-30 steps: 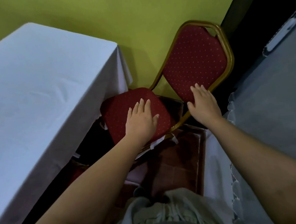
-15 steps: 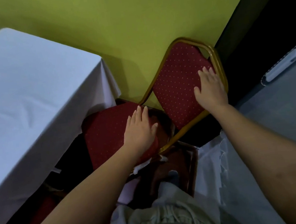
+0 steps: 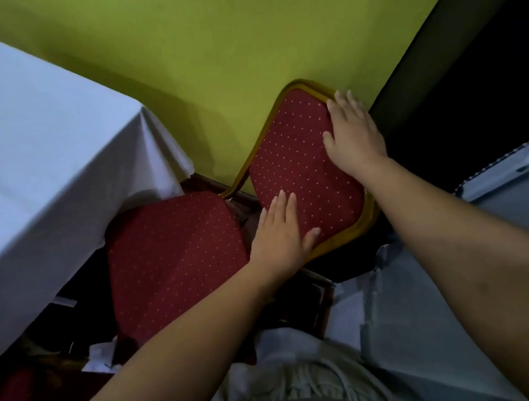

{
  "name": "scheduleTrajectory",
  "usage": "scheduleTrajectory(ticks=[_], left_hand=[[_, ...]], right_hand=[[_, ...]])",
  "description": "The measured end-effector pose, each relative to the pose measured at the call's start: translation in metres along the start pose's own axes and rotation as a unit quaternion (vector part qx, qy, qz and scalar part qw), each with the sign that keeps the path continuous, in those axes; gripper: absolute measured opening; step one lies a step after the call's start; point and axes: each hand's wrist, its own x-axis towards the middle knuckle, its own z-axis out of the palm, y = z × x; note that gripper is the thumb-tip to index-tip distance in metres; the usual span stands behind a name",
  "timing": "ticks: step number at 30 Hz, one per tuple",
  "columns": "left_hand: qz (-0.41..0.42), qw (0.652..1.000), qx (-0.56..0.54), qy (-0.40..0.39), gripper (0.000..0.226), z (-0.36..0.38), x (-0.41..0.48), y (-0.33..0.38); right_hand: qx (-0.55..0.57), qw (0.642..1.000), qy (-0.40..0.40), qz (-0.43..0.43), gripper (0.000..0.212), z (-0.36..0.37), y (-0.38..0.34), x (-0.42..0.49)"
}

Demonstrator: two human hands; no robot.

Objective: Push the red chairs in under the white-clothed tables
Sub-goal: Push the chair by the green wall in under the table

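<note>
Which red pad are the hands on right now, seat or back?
The back pad, the gold-framed one against the green wall: the right hand lies flat at its top edge, and the left hand touches its lower part.

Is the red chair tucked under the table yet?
Not fully. Most of the red seat shows outside the white tablecloth; only one corner hides behind the hanging cloth edge.

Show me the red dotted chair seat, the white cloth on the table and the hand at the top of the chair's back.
Red dotted chair seat (image 3: 176, 255): head view, middle of the cushion.
White tablecloth (image 3: 30, 147): head view, flat top.
Right hand (image 3: 354, 136): head view, back of the hand.
</note>
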Motion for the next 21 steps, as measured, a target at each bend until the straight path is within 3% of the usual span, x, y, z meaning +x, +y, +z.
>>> scheduleTrajectory(ticks=[12,21], left_hand=[[0.018,0.996,-0.072,-0.043,0.095,0.023,0.048,0.064],[-0.035,0.989,-0.142,0.003,0.111,0.032,0.069,0.098]], right_hand=[[0.038,0.997,0.006,-0.062,0.054,0.003,0.016,0.028],[0.084,0.994,-0.002,-0.072,0.057,0.003,0.022,0.03]])
